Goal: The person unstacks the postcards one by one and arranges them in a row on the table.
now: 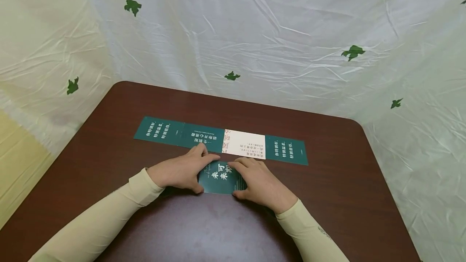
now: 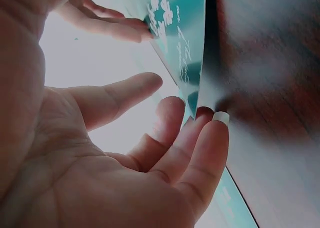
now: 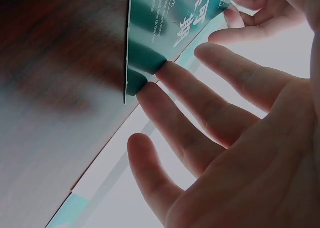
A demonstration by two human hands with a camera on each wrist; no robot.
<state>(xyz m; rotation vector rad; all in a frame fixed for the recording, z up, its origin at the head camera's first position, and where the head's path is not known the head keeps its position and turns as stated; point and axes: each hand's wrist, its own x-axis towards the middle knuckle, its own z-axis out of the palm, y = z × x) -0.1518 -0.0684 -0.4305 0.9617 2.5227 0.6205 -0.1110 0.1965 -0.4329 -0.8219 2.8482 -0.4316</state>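
A dark green card (image 1: 218, 177) with white writing lies near the middle of the table, between both hands. My left hand (image 1: 182, 171) holds its left end, thumb at the near corner and fingers by the far edge. At the other end my right hand (image 1: 262, 183) holds it the same way, covering part of that end. In the left wrist view fingertips meet a corner of the card (image 2: 192, 37). Two right fingertips touch the card (image 3: 150, 27) in the right wrist view, while the little finger stands apart.
Beyond the hands a row of cards runs edge to edge: a green card (image 1: 160, 132), another green card (image 1: 202, 136), a white card (image 1: 245, 144) and a green card (image 1: 287, 148). They lie on the dark brown table (image 1: 327, 181). White curtains (image 1: 276, 31) hang around the table.
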